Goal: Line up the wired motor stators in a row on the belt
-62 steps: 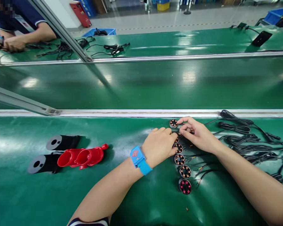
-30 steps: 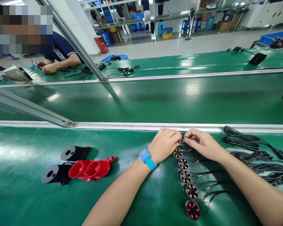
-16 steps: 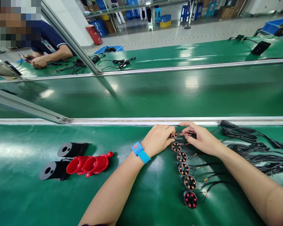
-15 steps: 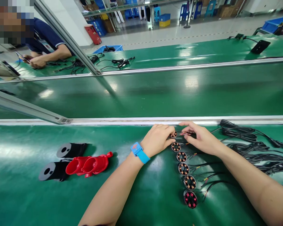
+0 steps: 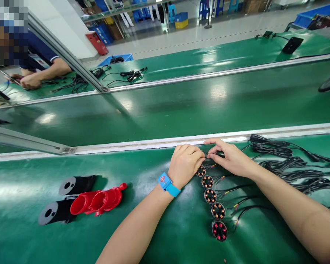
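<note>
My left hand [image 5: 185, 161], with a blue wristband [image 5: 169, 184], is closed at the far end of a column of round motor stators. Its fingers cover the farthest stator, which showed between them a moment before. Fingertips of my right hand [image 5: 232, 159] pinch a thin wire [image 5: 208, 155] right beside the left fingertips; its index finger is stretched out. Below the hands lie several stators with copper windings [image 5: 209, 195], and the nearest stator [image 5: 219, 231] has red windings. Short coloured leads [image 5: 236, 206] on black cables lie to their right.
Coiled black cables [image 5: 284, 168] lie at the right. Red plastic housings [image 5: 107, 201] and black cylindrical housings [image 5: 61, 212] stand at the left. A pale metal rail [image 5: 143, 143] edges the bench. Across from me, a person's hands [image 5: 31, 80] work near black cables [image 5: 78, 82].
My left hand has closed further over the farthest stator, hiding it. My right fingertips have drawn close to the left ones. The whole view has shifted and tilted slightly.
</note>
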{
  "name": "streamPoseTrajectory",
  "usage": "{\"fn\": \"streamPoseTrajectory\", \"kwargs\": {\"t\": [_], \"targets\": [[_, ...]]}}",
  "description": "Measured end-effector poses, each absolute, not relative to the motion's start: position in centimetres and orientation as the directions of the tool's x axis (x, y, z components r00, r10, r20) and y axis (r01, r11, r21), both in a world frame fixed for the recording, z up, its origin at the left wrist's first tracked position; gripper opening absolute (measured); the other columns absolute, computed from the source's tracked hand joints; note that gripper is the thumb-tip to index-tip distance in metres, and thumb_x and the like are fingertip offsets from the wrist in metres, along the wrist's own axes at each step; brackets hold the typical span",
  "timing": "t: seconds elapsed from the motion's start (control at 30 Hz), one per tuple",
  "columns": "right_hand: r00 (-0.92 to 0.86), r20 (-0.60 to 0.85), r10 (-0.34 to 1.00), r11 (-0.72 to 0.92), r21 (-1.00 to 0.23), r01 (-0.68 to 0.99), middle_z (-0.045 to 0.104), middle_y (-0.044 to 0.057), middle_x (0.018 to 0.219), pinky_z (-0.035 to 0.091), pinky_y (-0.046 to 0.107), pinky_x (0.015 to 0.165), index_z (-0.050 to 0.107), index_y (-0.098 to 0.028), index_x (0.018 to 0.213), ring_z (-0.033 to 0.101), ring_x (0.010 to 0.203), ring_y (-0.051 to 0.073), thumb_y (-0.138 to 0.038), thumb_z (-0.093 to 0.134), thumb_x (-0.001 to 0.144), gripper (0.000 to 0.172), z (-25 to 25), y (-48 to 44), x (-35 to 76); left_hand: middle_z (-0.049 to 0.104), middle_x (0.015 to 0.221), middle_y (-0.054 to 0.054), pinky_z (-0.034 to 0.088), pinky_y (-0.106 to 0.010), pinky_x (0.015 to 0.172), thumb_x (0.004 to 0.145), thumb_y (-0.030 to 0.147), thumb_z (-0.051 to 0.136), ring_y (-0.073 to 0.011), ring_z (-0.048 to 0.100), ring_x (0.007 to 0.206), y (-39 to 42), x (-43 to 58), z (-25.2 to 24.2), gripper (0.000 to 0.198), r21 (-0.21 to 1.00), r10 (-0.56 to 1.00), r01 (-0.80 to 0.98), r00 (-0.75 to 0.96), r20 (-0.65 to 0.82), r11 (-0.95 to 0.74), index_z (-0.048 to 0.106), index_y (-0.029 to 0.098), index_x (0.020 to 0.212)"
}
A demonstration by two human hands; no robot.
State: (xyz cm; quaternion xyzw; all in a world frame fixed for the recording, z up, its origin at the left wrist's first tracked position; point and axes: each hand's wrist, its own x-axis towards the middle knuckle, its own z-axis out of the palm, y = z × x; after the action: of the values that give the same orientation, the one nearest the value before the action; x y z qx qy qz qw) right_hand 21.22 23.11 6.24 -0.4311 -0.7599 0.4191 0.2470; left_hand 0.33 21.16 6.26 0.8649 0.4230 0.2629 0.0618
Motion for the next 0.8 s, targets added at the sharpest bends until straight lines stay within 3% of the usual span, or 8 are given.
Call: {"fn": "streamPoseTrajectory", "kwargs": {"t": [0.13, 0.27, 0.33, 0.4, 0.5, 0.6, 0.7, 0.8], "targets": [[-0.497, 0.01, 0.868, 0.302, -0.806, 0.51, 0.07, 0.001, 0.099, 0.048, 0.035, 0.089, 0.043, -0.024, 0.131, 0.065, 0.093, 0.019, -0.03, 0.05, 0.093, 0.039, 7.2, 22.6, 21.4, 0.066, 0.098, 0.002, 0.037, -0.037, 0.081, 0.091, 0.03, 0.069, -0.02, 0.056, 0.094, 21.2, 0.2, 6.9, 0.013, 0.353, 0.796, 0.719, 0.488, 0.358, -0.599, 0.064, 0.021, 0.098], [-0.454, 0.222, 0.863, 0.505, -0.406, 0.762, 0.065, 0.008, 0.113, 0.039, 0.046, 0.099, 0.05, -0.022, 0.124, 0.058, 0.107, 0.027, -0.035, 0.044, 0.097, 0.03, 11.8, 20.9, 23.5, 0.062, 0.11, -0.003, 0.039, -0.038, 0.087, 0.088, 0.042, 0.072, -0.0234, 0.055, 0.105, 21.4, -0.8, 8.0, 0.034, 0.356, 0.863, 0.786, 0.464, 0.202, -0.506, 0.059, 0.02, 0.108], [-0.458, 0.271, 0.846, 0.517, -0.212, 0.829, 0.065, 0.009, 0.101, 0.039, 0.047, 0.096, 0.054, -0.021, 0.113, 0.06, 0.097, 0.028, -0.036, 0.04, 0.099, 0.025, 13.9, 20.6, 25.8, 0.062, 0.111, -0.003, 0.04, -0.039, 0.088, 0.089, 0.044, 0.07, -0.0238, 0.056, 0.104, 21.5, -1.4, 8.4, 0.031, 0.337, 0.865, 0.801, 0.49, 0.103, -0.494, 0.059, 0.02, 0.106], [-0.458, 0.229, 0.859, 0.495, -0.145, 0.857, 0.065, 0.007, 0.091, 0.04, 0.047, 0.091, 0.057, -0.022, 0.105, 0.06, 0.087, 0.027, -0.039, 0.042, 0.097, 0.024, 14.6, 21.0, 28.9, 0.061, 0.111, -0.004, 0.042, -0.039, 0.089, 0.089, 0.045, 0.07, -0.0248, 0.056, 0.104, 21.5, -1.6, 8.7, 0.033, 0.313, 0.857, 0.809, 0.514, 0.033, -0.497, 0.059, 0.021, 0.108], [-0.477, 0.079, 0.875, 0.482, -0.22, 0.848, 0.067, 0.005, 0.099, 0.042, 0.043, 0.084, 0.06, -0.025, 0.103, 0.061, 0.09, 0.027, -0.043, 0.054, 0.091, 0.023, 13.0, 22.6, 33.9, 0.061, 0.11, -0.004, 0.043, -0.039, 0.089, 0.088, 0.045, 0.071, -0.025, 0.057, 0.104, 21.3, -1.5, 9.0, 0.034, 0.3, 0.848, 0.807, 0.53, 0.012, -0.508, 0.057, 0.02, 0.106], [-0.429, -0.03, 0.903, 0.387, -0.379, 0.841, 0.065, 0.006, 0.111, 0.043, 0.035, 0.086, 0.062, -0.023, 0.106, 0.06, 0.098, 0.021, -0.038, 0.048, 0.098, 0.022, 10.4, 23.3, 37.1, 0.062, 0.102, -0.003, 0.044, -0.036, 0.084, 0.088, 0.043, 0.072, -0.0232, 0.058, 0.097, 21.0, -1.1, 9.1, 0.03, 0.335, 0.839, 0.792, 0.545, -0.013, -0.51, 0.056, 0.019, 0.097], [-0.357, -0.044, 0.933, 0.298, -0.462, 0.835, 0.065, 0.006, 0.112, 0.042, 0.028, 0.088, 0.061, -0.021, 0.107, 0.06, 0.1, 0.016, -0.035, 0.044, 0.101, 0.023, 8.9, 22.4, 38.3, 0.063, 0.101, -0.002, 0.044, -0.034, 0.083, 0.089, 0.038, 0.071, -0.0218, 0.059, 0.095, 20.8, -0.8, 9.1, 0.026, 0.37, 0.824, 0.777, 0.564, -0.053, -0.509, 0.057, 0.02, 0.101], [-0.3, 0.014, 0.954, 0.275, -0.445, 0.852, 0.068, 0.001, 0.102, 0.044, 0.023, 0.078, 0.063, -0.023, 0.101, 0.062, 0.087, 0.013, -0.036, 0.053, 0.098, 0.017, 8.3, 21.2, 38.8, 0.063, 0.101, -0.002, 0.044, -0.034, 0.082, 0.09, 0.038, 0.071, -0.0218, 0.059, 0.094, 20.6, -0.8, 9.2, 0.023, 0.366, 0.811, 0.773, 0.58, -0.077, -0.518, 0.058, 0.021, 0.101]]}}
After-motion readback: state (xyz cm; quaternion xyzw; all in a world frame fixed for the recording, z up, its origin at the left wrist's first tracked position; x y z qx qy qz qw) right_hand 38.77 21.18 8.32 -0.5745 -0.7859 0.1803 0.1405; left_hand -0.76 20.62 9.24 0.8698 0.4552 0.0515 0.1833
